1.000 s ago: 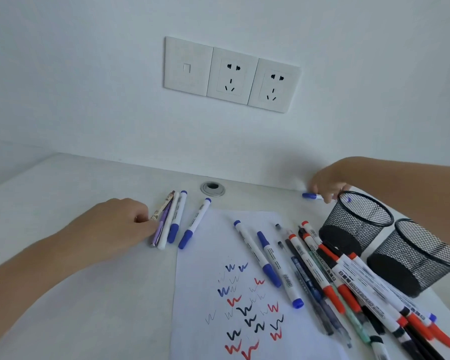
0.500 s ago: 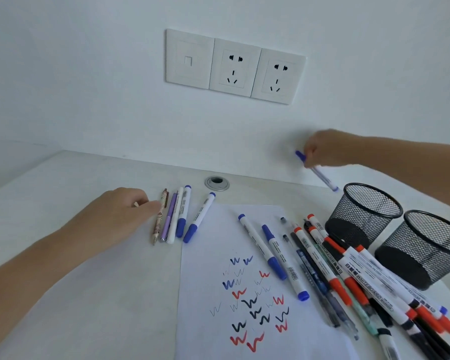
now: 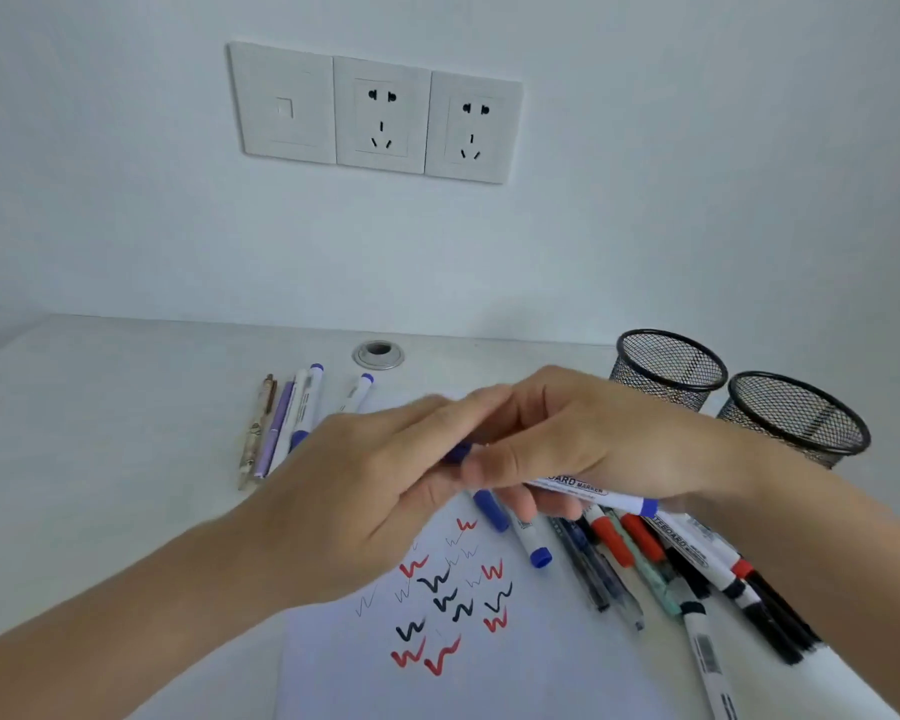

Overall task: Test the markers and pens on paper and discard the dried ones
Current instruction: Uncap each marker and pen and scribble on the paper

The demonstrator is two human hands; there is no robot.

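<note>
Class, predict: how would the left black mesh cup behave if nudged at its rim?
The left mesh cup is probably light: open wire walls, nothing showing above its rim. Standing upright on the table, it may slide or tip. Being round, it would likely roll if toppled.

Plain white wall (image 3: 697, 148), lit softly and evenly. Three white plates (image 3: 380, 114) are mounted on it in a row: the left one has a small square, possibly a data port; the other two are power sockets. A white desk (image 3: 100, 459) meets the wall. A round metal cable grommet (image 3: 378, 354) sits near its back edge.
</note>
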